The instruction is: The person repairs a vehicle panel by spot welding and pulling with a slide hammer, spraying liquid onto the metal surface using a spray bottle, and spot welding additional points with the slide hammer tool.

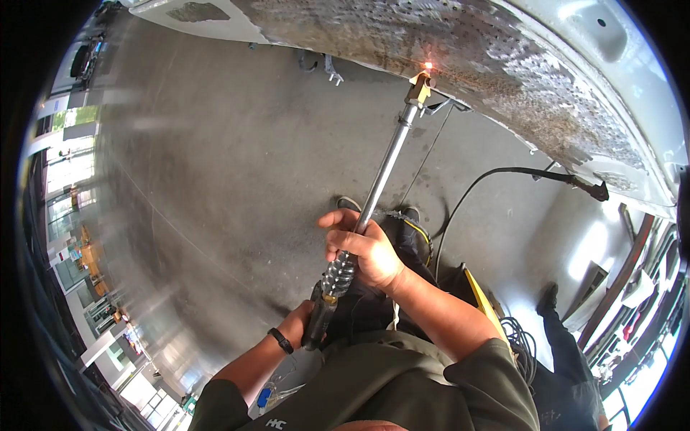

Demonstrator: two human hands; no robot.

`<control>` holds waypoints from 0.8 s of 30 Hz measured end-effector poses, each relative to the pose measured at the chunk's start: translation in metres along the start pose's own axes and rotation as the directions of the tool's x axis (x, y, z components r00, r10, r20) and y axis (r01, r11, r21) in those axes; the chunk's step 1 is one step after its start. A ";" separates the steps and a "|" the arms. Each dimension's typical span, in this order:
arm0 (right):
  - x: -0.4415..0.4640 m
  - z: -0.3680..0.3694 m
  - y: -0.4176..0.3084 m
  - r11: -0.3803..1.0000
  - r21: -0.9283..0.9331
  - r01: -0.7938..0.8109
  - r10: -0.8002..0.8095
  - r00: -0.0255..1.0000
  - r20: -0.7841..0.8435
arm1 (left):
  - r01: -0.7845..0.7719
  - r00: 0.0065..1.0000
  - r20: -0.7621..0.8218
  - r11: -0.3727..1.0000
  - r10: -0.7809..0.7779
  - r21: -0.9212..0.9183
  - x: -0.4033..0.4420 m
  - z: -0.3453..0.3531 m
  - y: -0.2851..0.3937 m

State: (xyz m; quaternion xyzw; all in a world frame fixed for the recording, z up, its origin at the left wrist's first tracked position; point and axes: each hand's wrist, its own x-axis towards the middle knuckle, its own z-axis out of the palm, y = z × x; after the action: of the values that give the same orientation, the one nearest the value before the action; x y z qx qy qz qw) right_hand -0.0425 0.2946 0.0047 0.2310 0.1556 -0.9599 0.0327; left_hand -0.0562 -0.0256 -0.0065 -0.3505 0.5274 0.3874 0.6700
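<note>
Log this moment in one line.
left hand: holds long tool by rear handle | right hand: around its shaft | brass-coloured tip: at scuffed panel, orange glow | another person's leg: at right

Daylight glares through windows along both edges of my curved fisheye view, streaking the gray floor [237, 144], as a small orange glow [428, 65] burns above.

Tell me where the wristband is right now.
In the head view, the wristband is left of center, toward the bottom, around the person's left wrist, next to the left hand at the tool's rear end.
</note>
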 end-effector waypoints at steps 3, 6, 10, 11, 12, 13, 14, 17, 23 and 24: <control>0.008 -0.010 -0.012 0.991 -0.027 0.130 -0.127 0.989 0.080 | -0.010 1.000 -0.017 1.000 0.010 -0.016 -0.006 0.010 0.004; 0.045 -0.029 -0.080 0.978 -0.082 0.194 -0.187 0.979 0.086 | 0.004 0.998 -0.060 0.999 -0.006 -0.041 -0.009 0.012 0.000; 0.066 -0.029 -0.123 0.949 0.046 0.313 -0.315 0.948 0.054 | -0.025 0.997 -0.075 0.998 0.030 0.056 -0.001 0.008 -0.005; 0.058 -0.041 -0.094 0.942 -0.064 0.329 -0.317 0.937 0.144 | -0.033 0.995 -0.089 0.998 0.037 0.045 -0.003 0.010 -0.003; 0.043 -0.034 -0.042 0.925 0.150 0.349 -0.376 0.898 0.230 | -0.048 0.994 -0.100 0.998 0.051 0.034 -0.007 0.017 0.001; 0.022 -0.025 -0.004 0.974 0.127 0.190 -0.210 0.962 0.173 | -0.064 0.991 -0.114 0.998 0.066 0.021 -0.010 0.023 0.006; 0.000 -0.017 0.034 0.991 0.128 0.023 -0.037 0.993 0.110 | -0.051 0.993 -0.104 0.998 0.053 0.024 -0.018 0.026 0.007; -0.011 -0.016 0.048 1.000 -0.008 0.000 0.001 0.994 0.112 | -0.039 0.996 -0.081 0.999 0.041 0.016 -0.030 0.030 0.011; 0.009 -0.007 0.010 1.000 -0.027 0.012 -0.010 0.997 0.076 | -0.059 0.998 -0.033 0.996 0.056 -0.067 -0.007 0.016 0.015; 0.012 -0.007 0.006 1.000 -0.025 -0.003 0.005 0.997 0.073 | -0.046 0.999 -0.032 0.997 0.044 -0.066 -0.005 0.016 0.016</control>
State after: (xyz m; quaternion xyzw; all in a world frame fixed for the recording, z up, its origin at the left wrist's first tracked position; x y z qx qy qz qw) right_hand -0.0490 0.2913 -0.0080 0.1956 0.1656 -0.9656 0.0432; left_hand -0.0643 -0.0051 0.0002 -0.3667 0.5322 0.4144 0.6407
